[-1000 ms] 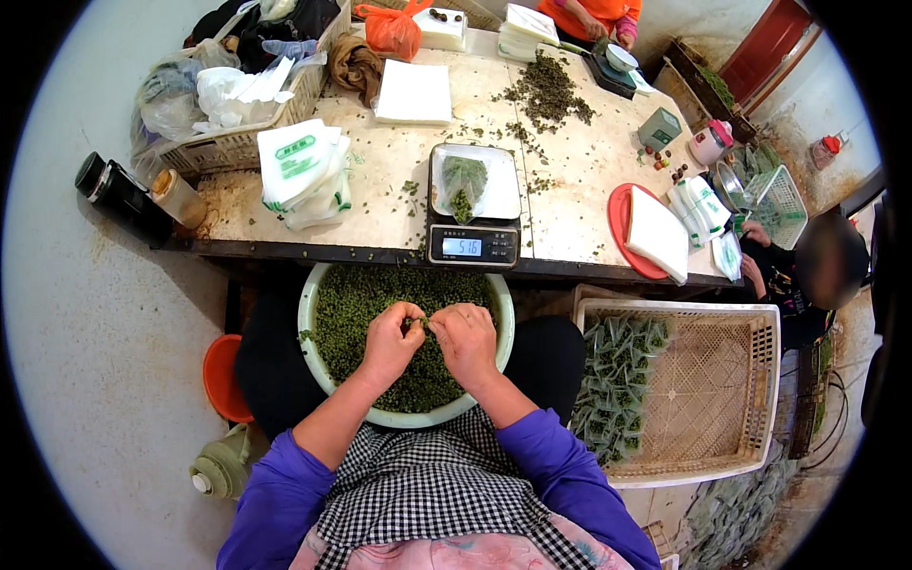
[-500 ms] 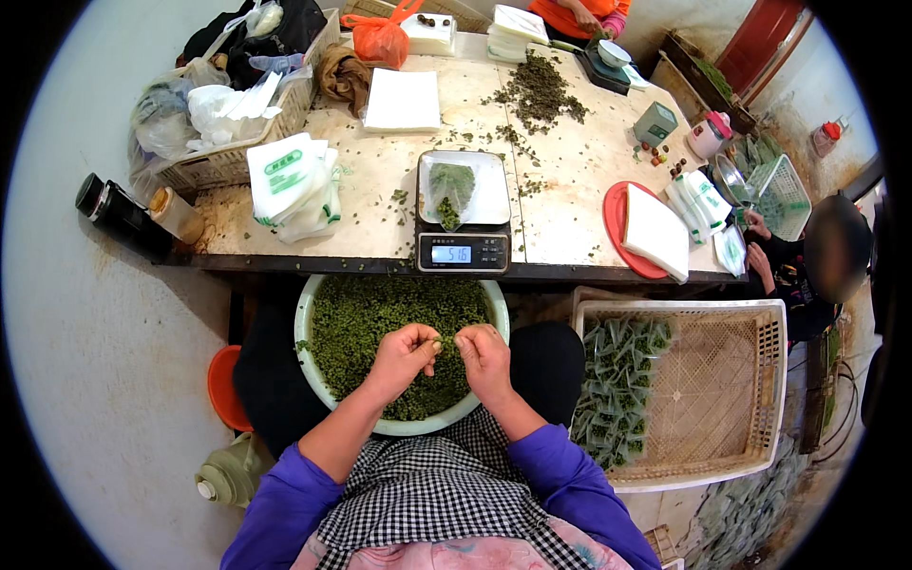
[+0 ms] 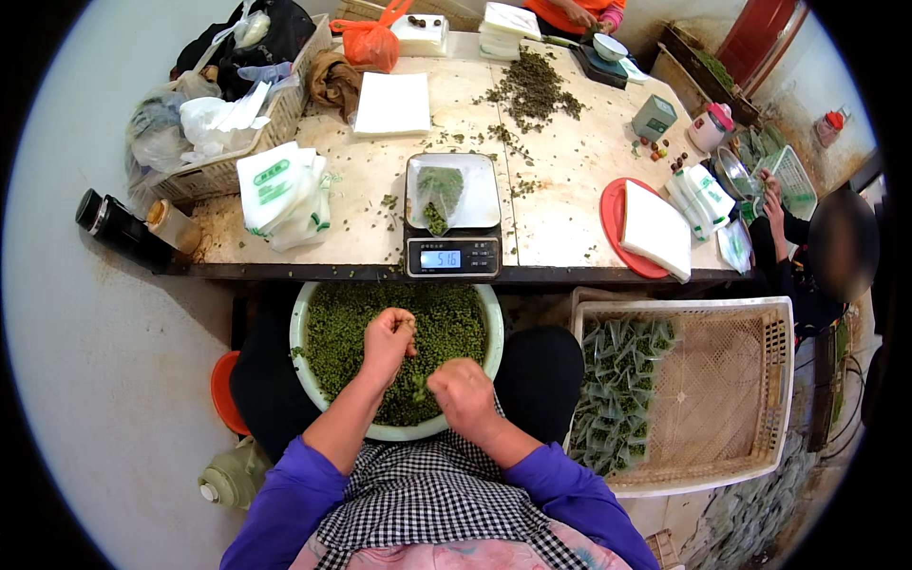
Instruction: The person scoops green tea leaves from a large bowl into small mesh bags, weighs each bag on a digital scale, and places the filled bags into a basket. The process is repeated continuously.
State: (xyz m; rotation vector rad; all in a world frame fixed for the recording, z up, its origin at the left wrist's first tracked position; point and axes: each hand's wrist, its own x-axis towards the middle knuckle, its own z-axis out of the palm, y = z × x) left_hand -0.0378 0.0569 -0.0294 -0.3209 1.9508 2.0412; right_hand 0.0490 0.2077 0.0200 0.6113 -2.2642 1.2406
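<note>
A white basin [image 3: 491, 359] full of small green berry-like pieces [image 3: 432, 318] sits between my knees. Over its middle is my left hand [image 3: 388, 342], its fingers curled closed with the tips pressed together. My right hand [image 3: 463, 388], slightly smeared, hangs lower over the basin's near right part, fingers also curled in. What either hand holds is hidden or too small to name. Beyond the basin, a digital scale [image 3: 454, 258] with a lit display stands at the table edge. On its pan lies a clear plastic bag [image 3: 440, 195] partly filled with green pieces.
A plastic crate [image 3: 708, 399] at right holds several filled bags [image 3: 622, 389]. On the table [image 3: 560, 218] lie stacked bags [image 3: 285, 195], white sheets [image 3: 393, 104], a red plate [image 3: 616, 228] and a dark heap [image 3: 537, 90]. Another person's hands [image 3: 774, 199] are at far right; another works across the table.
My hands have parted: the left moved slightly up and left, the right came down toward me. The person at right has raised their hands. The view has shifted a little.
</note>
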